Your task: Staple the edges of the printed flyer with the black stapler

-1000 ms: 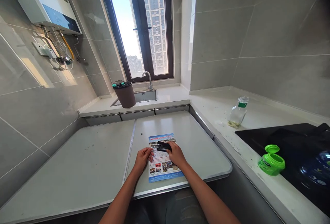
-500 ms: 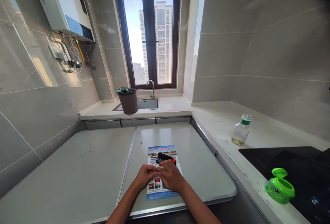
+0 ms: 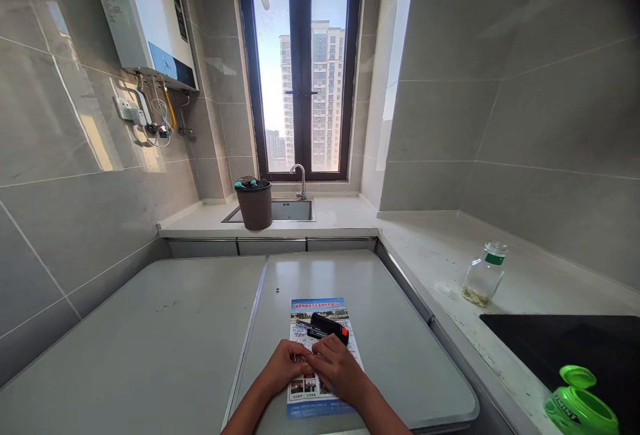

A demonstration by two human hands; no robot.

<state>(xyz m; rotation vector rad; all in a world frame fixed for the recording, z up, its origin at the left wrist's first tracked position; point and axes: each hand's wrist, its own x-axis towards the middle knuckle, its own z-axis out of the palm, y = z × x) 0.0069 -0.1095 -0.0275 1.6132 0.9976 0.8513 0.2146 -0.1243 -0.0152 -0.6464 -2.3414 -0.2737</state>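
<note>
A printed flyer (image 3: 320,308) with a blue header lies on the grey table (image 3: 390,328) in front of me. A black stapler (image 3: 327,327) with an orange end rests on the flyer's upper half. My left hand (image 3: 287,368) and my right hand (image 3: 336,368) meet just below the stapler, over the flyer's middle. Their fingertips are pinched together, touching each other. What they pinch is too small to make out. Neither hand touches the stapler.
A brown bucket (image 3: 255,203) stands by the sink (image 3: 290,209) and tap (image 3: 301,178) under the window. On the right counter are a small glass bottle (image 3: 483,275), a black cooktop (image 3: 565,348) and an open green container (image 3: 580,409). A water heater (image 3: 145,15) hangs on the left wall.
My right hand has left the stapler, which now lies on the flyer. Both hands have drawn back toward me and met fingertip to fingertip. The view has tilted upward.
</note>
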